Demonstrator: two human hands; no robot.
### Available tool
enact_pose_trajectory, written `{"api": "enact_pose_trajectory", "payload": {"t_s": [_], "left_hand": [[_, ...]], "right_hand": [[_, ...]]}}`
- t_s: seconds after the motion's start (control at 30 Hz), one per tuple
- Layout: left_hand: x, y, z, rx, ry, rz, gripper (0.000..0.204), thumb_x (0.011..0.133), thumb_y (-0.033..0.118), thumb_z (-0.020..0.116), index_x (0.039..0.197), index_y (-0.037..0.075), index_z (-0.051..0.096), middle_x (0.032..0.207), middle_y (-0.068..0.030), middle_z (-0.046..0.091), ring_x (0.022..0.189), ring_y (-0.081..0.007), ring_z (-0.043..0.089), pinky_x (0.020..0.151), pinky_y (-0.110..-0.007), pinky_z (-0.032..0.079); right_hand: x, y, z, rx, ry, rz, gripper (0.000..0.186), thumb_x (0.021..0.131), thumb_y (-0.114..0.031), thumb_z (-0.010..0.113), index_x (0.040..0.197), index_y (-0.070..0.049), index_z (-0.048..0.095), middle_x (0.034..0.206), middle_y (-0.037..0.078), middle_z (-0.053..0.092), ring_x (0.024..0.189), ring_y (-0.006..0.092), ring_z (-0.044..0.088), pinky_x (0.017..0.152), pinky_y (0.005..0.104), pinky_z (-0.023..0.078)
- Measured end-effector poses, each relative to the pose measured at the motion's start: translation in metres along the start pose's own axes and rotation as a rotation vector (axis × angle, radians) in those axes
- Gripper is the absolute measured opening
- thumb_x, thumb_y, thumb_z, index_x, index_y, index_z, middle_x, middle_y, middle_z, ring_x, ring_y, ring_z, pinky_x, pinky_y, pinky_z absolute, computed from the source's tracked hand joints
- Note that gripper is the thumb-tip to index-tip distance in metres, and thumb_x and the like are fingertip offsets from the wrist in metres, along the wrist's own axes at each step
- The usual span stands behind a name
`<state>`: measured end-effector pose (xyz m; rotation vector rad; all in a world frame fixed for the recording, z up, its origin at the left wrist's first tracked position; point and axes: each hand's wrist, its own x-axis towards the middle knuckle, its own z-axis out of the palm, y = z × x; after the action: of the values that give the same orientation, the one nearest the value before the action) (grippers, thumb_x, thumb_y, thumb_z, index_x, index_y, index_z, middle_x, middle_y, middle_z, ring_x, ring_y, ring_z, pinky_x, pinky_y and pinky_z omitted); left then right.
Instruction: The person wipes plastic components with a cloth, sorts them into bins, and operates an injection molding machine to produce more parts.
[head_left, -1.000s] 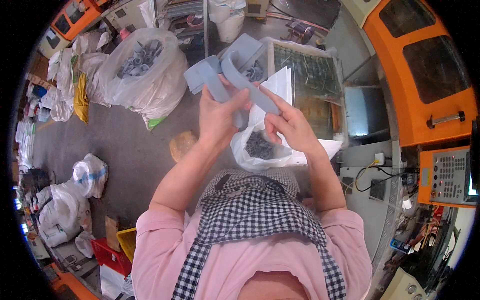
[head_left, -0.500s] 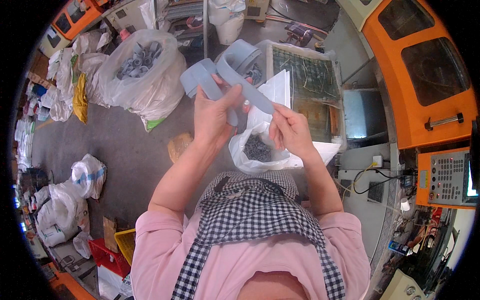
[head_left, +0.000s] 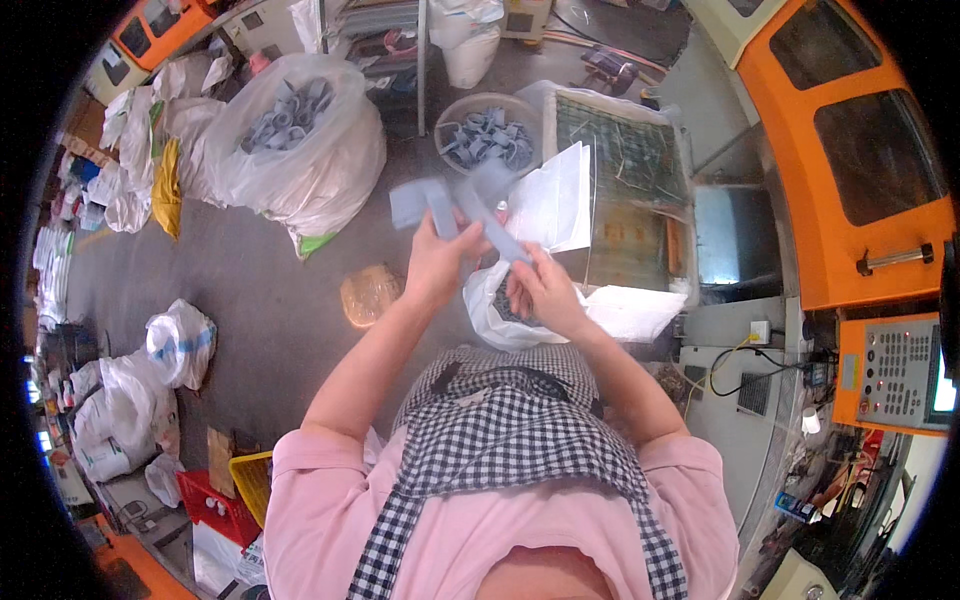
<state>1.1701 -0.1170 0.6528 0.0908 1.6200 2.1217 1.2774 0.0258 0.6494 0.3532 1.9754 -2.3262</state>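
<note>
A grey-blue moulded plastic piece (head_left: 504, 232), blurred by motion, is held in front of me. It has a wide curved section and a long flat strip. My left hand (head_left: 443, 260) is closed around its curved section. At the strip's near end, my right hand (head_left: 546, 292) pinches it with the fingers curled. Right below that hand stands an open white bag (head_left: 484, 318) with dark grey scraps inside, partly covered by the hand. Beyond both hands, a round basin (head_left: 442, 118) holds several grey curved pieces (head_left: 487, 140).
A large translucent bag (head_left: 335, 195) of grey pieces stands at far left. White sheets (head_left: 562, 208) lean by a netted tub (head_left: 640, 145). On the right are an orange machine (head_left: 815, 245) and its control panel (head_left: 898, 370). A brown bag (head_left: 368, 297) lies on the floor.
Both hands have come nearer to me and lower with the piece, the right one moving left. The basin of grey pieces behind is now uncovered.
</note>
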Motion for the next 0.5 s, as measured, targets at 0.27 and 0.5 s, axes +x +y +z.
{"api": "enact_pose_trajectory", "payload": {"t_s": [0.27,0.5], "left_hand": [[-0.046,-0.152,-0.174,0.804,0.255,-0.186,0.032,0.09,0.034,0.053,0.091,0.002,0.053,0.061,-0.0074,0.053,0.053,-0.0153,0.056,0.044,-0.03,0.041],[-0.092,-0.133,-0.2,0.448,0.426,-0.495,0.036,0.093,0.033,0.049,0.072,0.004,0.045,0.048,-0.001,0.043,0.032,-0.0116,0.039,0.03,-0.027,0.03]], "right_hand": [[0.075,0.179,-0.026,0.598,0.209,0.441,0.018,0.095,-0.016,0.044,0.106,-0.001,0.045,0.073,0.007,0.053,0.058,0.0131,0.05,0.052,0.0238,0.044],[0.294,0.151,-0.054,0.471,0.145,0.136,0.027,0.096,-0.018,0.041,0.12,-0.008,0.036,0.078,0.012,0.058,0.07,0.0226,0.061,0.066,0.0337,0.053]]}}
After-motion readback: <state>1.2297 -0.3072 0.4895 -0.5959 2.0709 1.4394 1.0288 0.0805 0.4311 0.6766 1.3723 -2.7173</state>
